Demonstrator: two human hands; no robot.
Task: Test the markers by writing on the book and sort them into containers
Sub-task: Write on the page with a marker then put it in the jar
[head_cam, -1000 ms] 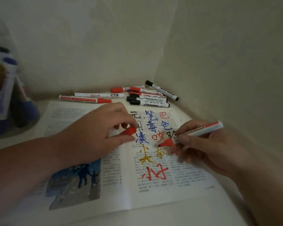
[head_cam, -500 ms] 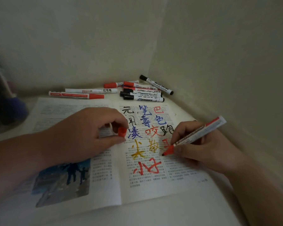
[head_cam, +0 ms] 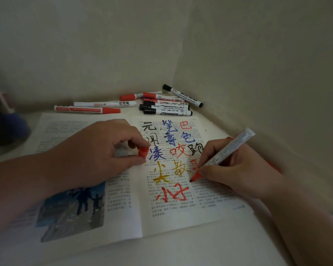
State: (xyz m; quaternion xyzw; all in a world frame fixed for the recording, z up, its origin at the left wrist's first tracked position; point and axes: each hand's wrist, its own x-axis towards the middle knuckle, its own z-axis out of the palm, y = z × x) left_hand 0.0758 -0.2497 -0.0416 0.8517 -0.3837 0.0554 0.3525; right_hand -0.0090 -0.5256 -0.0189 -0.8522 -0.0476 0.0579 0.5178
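**A:** Now, which step is in hand?

**B:** Testing, by my reading. The right hand (head_cam: pixel 236 169) grips an uncapped red marker (head_cam: pixel 226 151) in a writing hold. Its tip is down on the right page of the open book (head_cam: pixel 123 200), just below a partly drawn red character (head_cam: pixel 195 162). The left hand (head_cam: pixel 96 152) rests on the book near the gutter and pinches the red cap (head_cam: pixel 143 152) between thumb and fingertips. The hands are apart, with the handwritten characters between them.

**A:** What does the next move call for?

**B:** Probably this: finish the stroke, lift the tip, bring cap and marker together, and press the cap home. Then carry the marker to a container. Only one dark, blurred container (head_cam: pixel 7 121) shows, at the far left edge. I cannot tell which one takes red.

**A:** Clearances?

**B:** Tight on the right. The wall (head_cam: pixel 267 64) stands close beside the right hand, and the marker's tail points toward it. The corner behind the book holds the loose markers (head_cam: pixel 165 107), a cluster with red and black caps. A pair of markers (head_cam: pixel 87 110) lies just beyond the left page. Bare table (head_cam: pixel 181 252) lies in front of the book's near edge. The route to the container runs leftward over the book and the left forearm. I would lift clear of the page to avoid smearing what looks like fresh ink.
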